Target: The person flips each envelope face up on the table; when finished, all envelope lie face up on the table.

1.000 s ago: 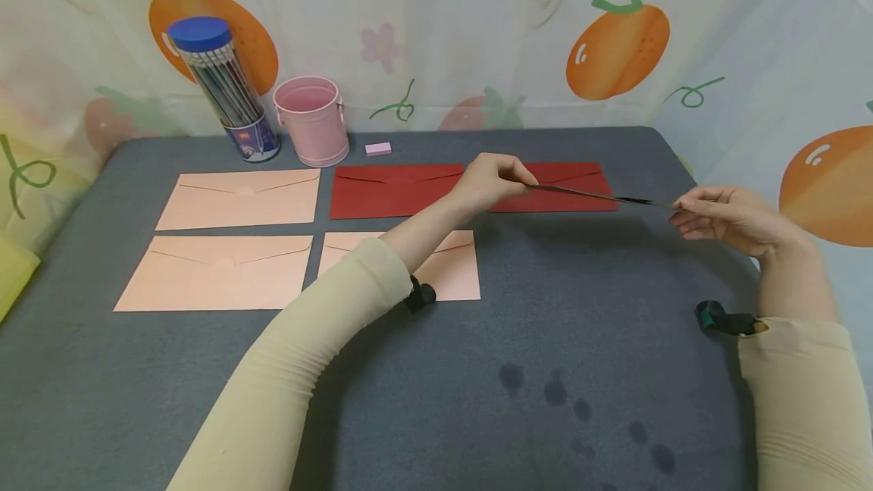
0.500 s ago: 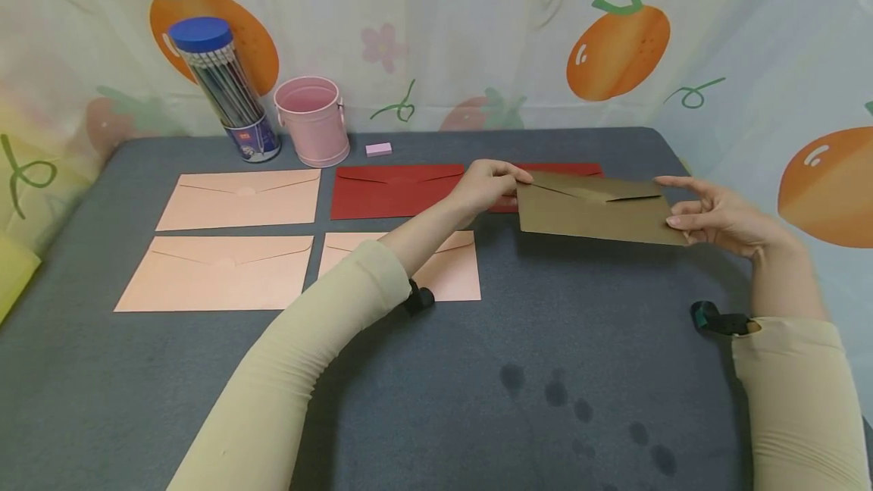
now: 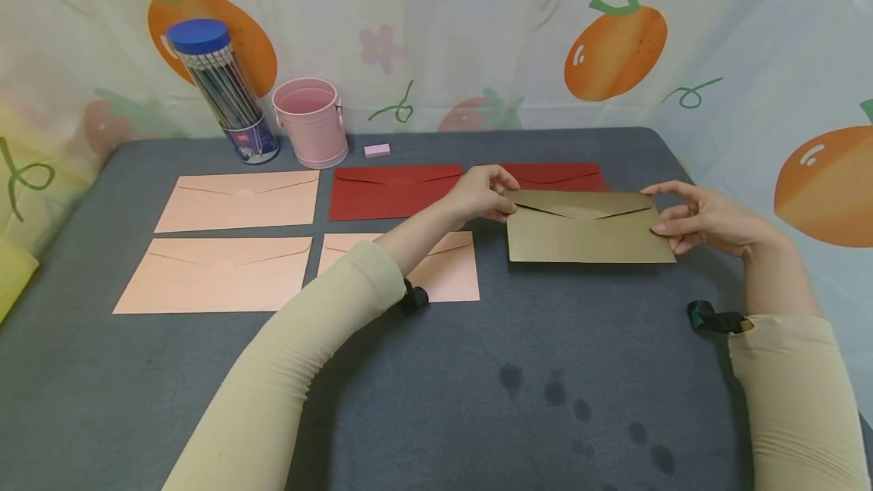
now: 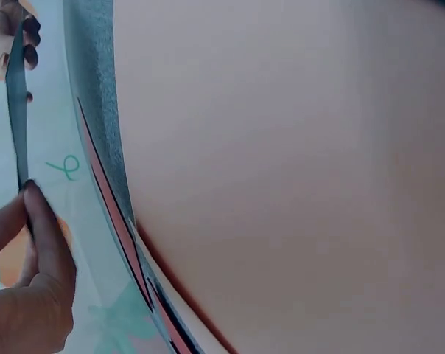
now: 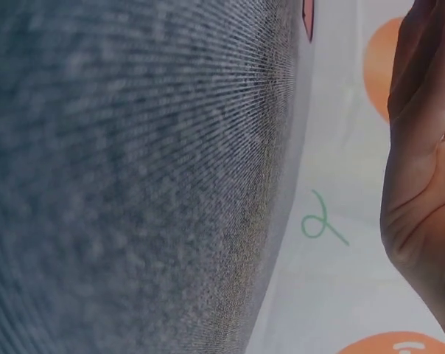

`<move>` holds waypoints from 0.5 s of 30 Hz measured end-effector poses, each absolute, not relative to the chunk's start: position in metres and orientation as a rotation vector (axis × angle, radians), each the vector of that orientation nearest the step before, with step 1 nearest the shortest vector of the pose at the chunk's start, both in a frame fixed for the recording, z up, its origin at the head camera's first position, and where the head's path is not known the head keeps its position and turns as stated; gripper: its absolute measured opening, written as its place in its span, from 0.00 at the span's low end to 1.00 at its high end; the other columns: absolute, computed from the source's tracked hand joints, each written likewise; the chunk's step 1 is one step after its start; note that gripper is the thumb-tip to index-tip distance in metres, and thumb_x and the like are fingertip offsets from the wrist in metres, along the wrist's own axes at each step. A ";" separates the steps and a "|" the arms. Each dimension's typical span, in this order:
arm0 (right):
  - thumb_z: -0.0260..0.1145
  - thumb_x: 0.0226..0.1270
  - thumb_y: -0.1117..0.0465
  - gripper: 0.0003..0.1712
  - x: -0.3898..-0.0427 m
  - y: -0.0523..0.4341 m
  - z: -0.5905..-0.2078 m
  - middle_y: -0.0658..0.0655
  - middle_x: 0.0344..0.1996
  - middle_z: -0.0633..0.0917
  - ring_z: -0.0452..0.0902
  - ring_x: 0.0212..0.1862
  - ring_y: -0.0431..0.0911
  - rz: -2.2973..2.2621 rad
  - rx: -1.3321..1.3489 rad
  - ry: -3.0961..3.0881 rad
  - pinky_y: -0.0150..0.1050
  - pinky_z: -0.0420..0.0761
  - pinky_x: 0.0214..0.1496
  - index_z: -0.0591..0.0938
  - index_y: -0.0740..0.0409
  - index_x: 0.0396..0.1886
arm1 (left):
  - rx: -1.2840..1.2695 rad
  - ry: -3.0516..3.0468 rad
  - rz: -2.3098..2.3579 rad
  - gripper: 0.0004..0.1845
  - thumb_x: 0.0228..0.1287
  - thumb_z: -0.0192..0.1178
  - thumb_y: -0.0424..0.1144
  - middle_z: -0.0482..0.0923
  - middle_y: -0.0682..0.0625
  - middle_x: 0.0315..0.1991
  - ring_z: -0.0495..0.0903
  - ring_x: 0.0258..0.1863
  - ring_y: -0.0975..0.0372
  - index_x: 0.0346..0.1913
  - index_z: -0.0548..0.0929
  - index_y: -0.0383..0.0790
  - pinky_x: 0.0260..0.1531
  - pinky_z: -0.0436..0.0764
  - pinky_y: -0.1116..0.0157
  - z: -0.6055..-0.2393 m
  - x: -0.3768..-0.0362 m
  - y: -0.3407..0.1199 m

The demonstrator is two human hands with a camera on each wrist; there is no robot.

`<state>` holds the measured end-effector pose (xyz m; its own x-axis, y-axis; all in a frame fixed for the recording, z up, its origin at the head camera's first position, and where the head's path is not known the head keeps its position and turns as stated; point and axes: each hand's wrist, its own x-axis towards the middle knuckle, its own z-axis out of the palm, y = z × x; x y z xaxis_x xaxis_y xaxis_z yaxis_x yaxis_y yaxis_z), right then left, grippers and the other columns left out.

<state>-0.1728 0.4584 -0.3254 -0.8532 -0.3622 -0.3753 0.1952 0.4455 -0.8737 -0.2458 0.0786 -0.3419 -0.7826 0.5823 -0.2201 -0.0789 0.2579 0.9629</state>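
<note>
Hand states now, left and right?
Left hand: pinches the brown envelope at its left edge.
Right hand: fingers hold the same envelope's right edge.

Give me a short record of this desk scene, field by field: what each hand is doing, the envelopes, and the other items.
Left hand: pinches the left end of the olive-brown paper envelope
Right hand: holds the envelope's right end with its fingers
Pink paper envelopes: three, flat on the grey table, at left
Red paper envelopes: two, in the far row
Back edge: clear pencil tube with blue lid, pink metal bucket, small lilac eraser
</note>
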 end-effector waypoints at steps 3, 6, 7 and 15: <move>0.56 0.76 0.65 0.27 -0.174 0.456 -0.325 0.47 0.23 0.84 0.84 0.25 0.43 -1.313 -0.088 2.213 0.44 0.87 0.32 0.61 0.41 0.67 | 0.532 2.037 1.424 0.20 0.58 0.66 0.26 0.72 0.49 0.40 0.77 0.41 0.60 0.54 0.77 0.32 0.42 0.87 0.66 -0.343 -0.246 0.077; 0.57 0.76 0.61 0.24 -0.174 0.452 -0.326 0.47 0.20 0.83 0.84 0.24 0.43 -1.255 -0.072 2.219 0.45 0.87 0.33 0.62 0.41 0.65 | 0.634 2.120 1.260 0.20 0.57 0.68 0.29 0.75 0.47 0.44 0.76 0.46 0.59 0.53 0.79 0.33 0.43 0.84 0.68 -0.344 -0.246 0.075; 0.58 0.75 0.61 0.24 -0.174 0.452 -0.326 0.46 0.21 0.84 0.83 0.24 0.43 -1.247 -0.075 2.214 0.45 0.87 0.33 0.62 0.41 0.65 | 0.667 2.149 1.211 0.20 0.56 0.69 0.30 0.75 0.47 0.44 0.76 0.47 0.59 0.52 0.79 0.34 0.42 0.82 0.69 -0.345 -0.246 0.074; 0.57 0.75 0.64 0.22 -0.176 0.447 -0.328 0.47 0.33 0.87 0.85 0.27 0.42 -1.250 -0.128 2.128 0.42 0.88 0.34 0.63 0.45 0.63 | 0.809 2.297 0.979 0.18 0.55 0.71 0.31 0.79 0.47 0.42 0.74 0.45 0.60 0.48 0.81 0.35 0.42 0.77 0.68 -0.350 -0.244 0.073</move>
